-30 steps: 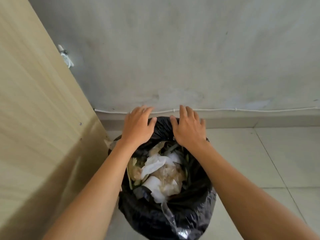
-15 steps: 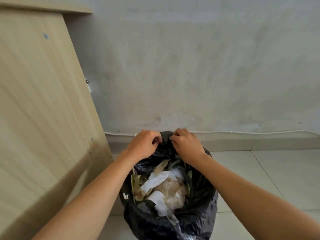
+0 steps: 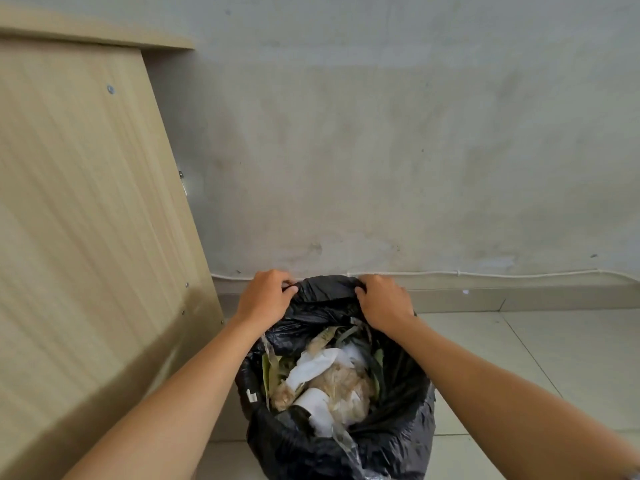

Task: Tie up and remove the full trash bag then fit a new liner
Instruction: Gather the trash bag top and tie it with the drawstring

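The bag [image 3: 391, 441], black plastic, stands on the tiled floor [image 3: 554, 358] close to the wall [image 3: 381, 150], in the corner the wall makes with a wooden panel [image 3: 86, 237] on the left. Its mouth is open and not tied. Whether a bin sits under the plastic cannot be told; only the bag shows.

The left hand [image 3: 265, 297] grips the far rim of the bag at its left end, fingers curled over the edge and thumb pressed against the plastic. The right hand [image 3: 382, 303] grips the same far rim at its right end, fingers hooked over the top and knuckles up. The two hands are apart, with a stretch of bunched black plastic raised between them. Both forearms reach in from the near edge of the view, one on each side of the bag.

Inside the bag lies trash [image 3: 329, 379]: crumpled white paper, brownish scraps and green leaves, filling it well up toward the rim. A strip of clear film [image 3: 346, 441] hangs over the near rim.

A thin white cable [image 3: 485, 273] runs along the foot of the wall, just behind the hands. The panel bears a few small screws [image 3: 110, 89].
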